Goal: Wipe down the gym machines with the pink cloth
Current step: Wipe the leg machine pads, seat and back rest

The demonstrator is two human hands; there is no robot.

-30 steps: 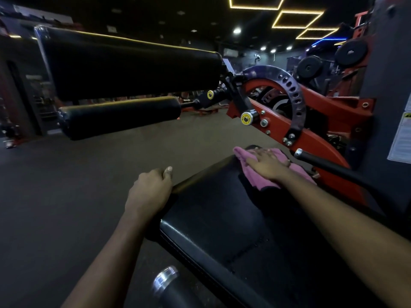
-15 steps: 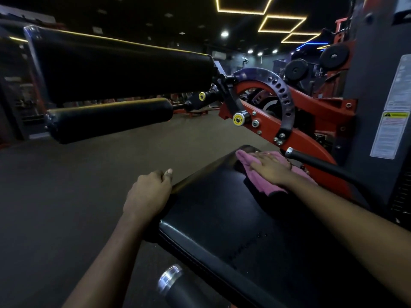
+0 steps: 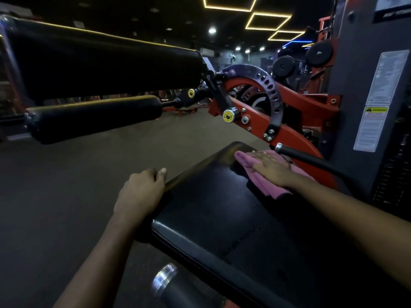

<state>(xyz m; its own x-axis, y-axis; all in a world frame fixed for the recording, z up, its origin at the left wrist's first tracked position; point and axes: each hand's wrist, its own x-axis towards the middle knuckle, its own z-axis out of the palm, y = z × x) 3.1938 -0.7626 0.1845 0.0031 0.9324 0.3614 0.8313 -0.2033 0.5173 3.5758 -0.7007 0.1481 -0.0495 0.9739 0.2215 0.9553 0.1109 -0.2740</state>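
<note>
1. The red-framed machine (image 3: 295,138) is rising beyond the right grip (image 3: 270,168), with its grey weight-stack shroud (image 3: 360,85) standing to that grip's right.
2. The large roller pad (image 3: 100,67) and the smaller roller pad (image 3: 93,117) are hanging well above and beyond the left grip (image 3: 142,192). Nothing is showing whether either has been wiped, so I am counting them as work left.
3. The black seat pad (image 3: 211,207) is lying under both grips. The left grip is curling its fingers over the pad's left edge with the thumb on top, bracing there.
4. The black handle bar (image 3: 311,160) is running just right of the right grip, apparently untouched by the cloth.
5. The pink cloth (image 3: 270,190) is lying flat on the far right part of the seat pad, directly beneath the right grip, which is pressing down on it with fingers spread straight and closing round nothing.
6. A few small droplets (image 3: 251,230) are sitting on the pad nearer than the right grip, so I am judging the wipe to be only partly across this one seat, and the task to be far from finished.
7. A warning label (image 3: 370,127) with a yellow header strip is sticking to the shroud, right of the right grip; its print is too small to read. White lettering on a dark plate (image 3: 392,8) at the top is cut off and blurred.
</note>
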